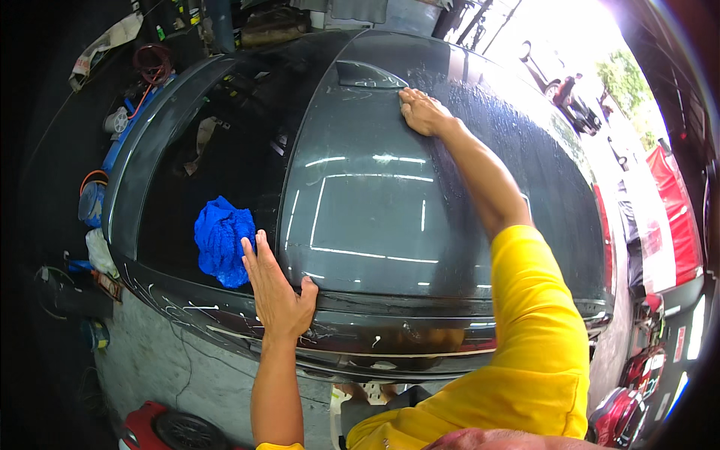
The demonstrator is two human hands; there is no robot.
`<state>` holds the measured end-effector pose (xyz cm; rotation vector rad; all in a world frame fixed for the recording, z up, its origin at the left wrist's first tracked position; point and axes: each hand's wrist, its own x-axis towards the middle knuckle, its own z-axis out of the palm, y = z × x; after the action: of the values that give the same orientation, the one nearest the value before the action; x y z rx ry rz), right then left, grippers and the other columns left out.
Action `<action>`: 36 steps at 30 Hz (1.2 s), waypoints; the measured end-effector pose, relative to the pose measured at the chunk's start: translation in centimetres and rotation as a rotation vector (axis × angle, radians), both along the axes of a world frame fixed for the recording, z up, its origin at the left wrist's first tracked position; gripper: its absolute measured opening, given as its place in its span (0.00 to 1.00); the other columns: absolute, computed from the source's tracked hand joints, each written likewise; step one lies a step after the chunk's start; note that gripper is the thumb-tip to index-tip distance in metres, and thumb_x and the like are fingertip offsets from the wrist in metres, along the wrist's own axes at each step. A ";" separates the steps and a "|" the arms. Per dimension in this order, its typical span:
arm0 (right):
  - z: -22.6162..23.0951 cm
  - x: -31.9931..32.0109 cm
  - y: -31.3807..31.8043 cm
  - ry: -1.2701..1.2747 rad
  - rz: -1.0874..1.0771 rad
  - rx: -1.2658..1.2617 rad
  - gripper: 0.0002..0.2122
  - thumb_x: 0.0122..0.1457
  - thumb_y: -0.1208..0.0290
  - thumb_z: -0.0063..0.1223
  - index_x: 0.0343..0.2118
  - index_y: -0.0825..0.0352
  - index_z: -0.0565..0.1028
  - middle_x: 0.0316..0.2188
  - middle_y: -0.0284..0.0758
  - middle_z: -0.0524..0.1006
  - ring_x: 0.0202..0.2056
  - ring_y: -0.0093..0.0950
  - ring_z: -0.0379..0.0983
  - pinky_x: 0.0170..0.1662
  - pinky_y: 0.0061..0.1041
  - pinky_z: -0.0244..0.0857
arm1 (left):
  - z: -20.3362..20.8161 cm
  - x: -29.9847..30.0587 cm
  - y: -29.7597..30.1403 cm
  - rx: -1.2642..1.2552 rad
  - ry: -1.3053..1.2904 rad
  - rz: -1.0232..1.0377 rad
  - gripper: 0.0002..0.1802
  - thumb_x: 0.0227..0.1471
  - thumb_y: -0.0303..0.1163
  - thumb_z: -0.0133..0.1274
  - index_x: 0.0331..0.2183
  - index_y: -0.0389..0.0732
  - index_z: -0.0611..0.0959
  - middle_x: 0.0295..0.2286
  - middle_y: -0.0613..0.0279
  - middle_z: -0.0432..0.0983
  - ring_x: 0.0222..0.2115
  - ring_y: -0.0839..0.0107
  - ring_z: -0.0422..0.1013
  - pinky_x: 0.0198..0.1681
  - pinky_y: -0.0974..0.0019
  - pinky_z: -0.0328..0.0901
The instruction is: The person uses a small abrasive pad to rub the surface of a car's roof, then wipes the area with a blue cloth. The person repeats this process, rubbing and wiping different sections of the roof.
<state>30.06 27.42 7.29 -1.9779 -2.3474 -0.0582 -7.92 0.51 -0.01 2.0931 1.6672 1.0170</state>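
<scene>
A dark grey car roof (360,210) stretches in front of me, with a black glass panel (247,157) on its left part. My left hand (277,289) rests at the near roof edge, fingers spread and nothing in it. Its fingertips come up against a crumpled blue cloth (225,240) lying on the black glass. Farther off, my right hand (424,112) presses down on the roof beside the fin-shaped antenna (367,75). Its fingers are bent and close together; anything under them is hidden. Wet streaks and droplets cover the roof to its right.
Below the near roof edge, white splashes mark the car's side. I stand on a white step stool (337,409). A red car (169,427) is at the lower left. Blue equipment with hoses (139,112) stands beyond the left side, and red and white panels (667,217) at the right.
</scene>
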 end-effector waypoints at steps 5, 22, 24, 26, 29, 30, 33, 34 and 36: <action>-1.7 -0.7 -1.4 -0.004 0.108 -0.032 0.27 0.69 0.61 0.30 0.67 0.69 0.62 0.72 0.45 0.56 0.72 0.42 0.50 0.74 0.40 0.46 | 0.0 -0.2 -0.1 -0.010 0.007 0.039 0.56 0.43 0.29 0.56 0.69 0.30 0.49 0.69 0.40 0.48 0.72 0.38 0.37 0.73 0.39 0.35; 0.3 -10.9 -28.8 -0.157 0.303 -0.243 0.31 0.69 0.60 0.27 0.73 0.69 0.50 0.75 0.46 0.45 0.75 0.41 0.39 0.77 0.41 0.36 | -0.7 -0.4 0.0 0.039 -0.031 -0.004 0.50 0.47 0.29 0.51 0.69 0.28 0.50 0.68 0.37 0.49 0.71 0.36 0.38 0.73 0.39 0.36; 0.3 -10.8 -23.3 -0.144 0.233 -0.222 0.31 0.70 0.60 0.27 0.72 0.69 0.50 0.75 0.46 0.46 0.75 0.42 0.40 0.76 0.41 0.36 | -0.5 -0.8 -0.1 0.037 -0.025 0.005 0.50 0.46 0.29 0.51 0.68 0.27 0.51 0.68 0.38 0.50 0.71 0.37 0.39 0.73 0.39 0.36; -0.3 -8.8 -14.5 -0.073 0.144 -0.114 0.29 0.70 0.61 0.27 0.70 0.71 0.55 0.73 0.49 0.51 0.74 0.45 0.45 0.75 0.43 0.40 | -0.5 -0.6 0.2 0.045 -0.019 -0.029 0.50 0.46 0.29 0.51 0.68 0.27 0.51 0.68 0.39 0.50 0.71 0.37 0.39 0.73 0.39 0.36; 0.0 -5.9 -2.7 -0.022 -0.026 -0.121 0.26 0.69 0.60 0.30 0.65 0.70 0.62 0.70 0.50 0.58 0.71 0.47 0.53 0.72 0.46 0.48 | -0.7 -0.2 -0.1 0.062 -0.001 -0.064 0.49 0.47 0.28 0.50 0.68 0.27 0.51 0.68 0.40 0.50 0.71 0.38 0.39 0.73 0.40 0.36; -2.7 -3.4 0.4 -0.012 -0.066 0.022 0.26 0.69 0.59 0.31 0.64 0.70 0.63 0.69 0.49 0.59 0.70 0.46 0.53 0.71 0.47 0.49 | -0.7 0.0 0.0 0.067 -0.005 -0.080 0.49 0.47 0.28 0.50 0.68 0.27 0.51 0.68 0.39 0.50 0.71 0.38 0.39 0.73 0.40 0.36; -3.5 -8.0 -2.1 -0.064 -0.106 0.106 0.26 0.68 0.59 0.31 0.62 0.72 0.64 0.68 0.50 0.60 0.70 0.45 0.53 0.71 0.47 0.50 | -1.1 -0.4 0.3 0.052 -0.014 -0.036 0.49 0.49 0.28 0.49 0.69 0.27 0.50 0.68 0.39 0.50 0.72 0.39 0.39 0.73 0.41 0.36; -1.8 -10.2 -5.3 -0.073 -0.050 -0.011 0.27 0.69 0.60 0.30 0.63 0.75 0.61 0.69 0.52 0.57 0.71 0.46 0.52 0.71 0.47 0.50 | -1.2 -0.6 0.4 0.048 -0.037 -0.010 0.48 0.49 0.28 0.49 0.69 0.28 0.50 0.68 0.39 0.50 0.72 0.39 0.39 0.73 0.41 0.36; -1.4 -13.6 -13.2 -0.043 0.090 -0.070 0.27 0.68 0.61 0.30 0.65 0.76 0.58 0.69 0.56 0.56 0.71 0.49 0.51 0.72 0.46 0.49 | -1.5 -0.8 0.6 0.070 -0.049 0.031 0.48 0.50 0.28 0.48 0.69 0.28 0.50 0.68 0.39 0.50 0.72 0.40 0.39 0.74 0.43 0.36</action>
<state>16.48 14.18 5.85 -1.9169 -2.4950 -0.0140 -8.76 1.15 -1.49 2.0736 1.6677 1.1424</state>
